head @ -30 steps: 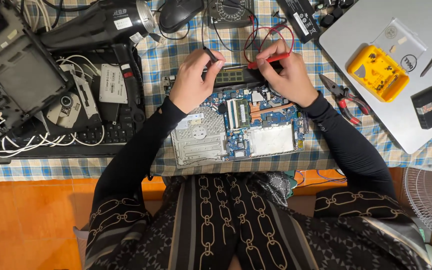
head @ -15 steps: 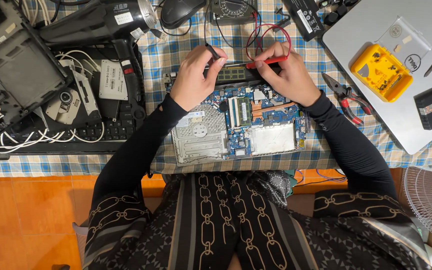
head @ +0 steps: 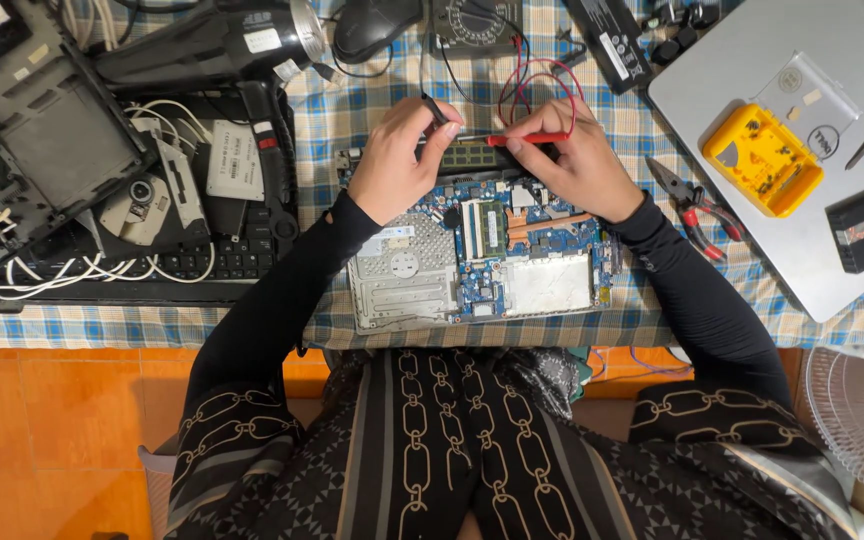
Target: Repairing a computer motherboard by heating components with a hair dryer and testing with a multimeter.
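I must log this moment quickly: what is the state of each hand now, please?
Left hand: closed, pinching a black probe above the opened laptop.
Right hand: closed, holding a red probe.

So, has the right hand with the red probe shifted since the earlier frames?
No. The right hand holds the red probe at the same spot on the far edge of the opened laptop board, beside the red-handled pliers.

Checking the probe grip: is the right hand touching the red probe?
Touching. The head view shows the right hand with its fingertips closed around the red probe, with no gap, above the open laptop board.
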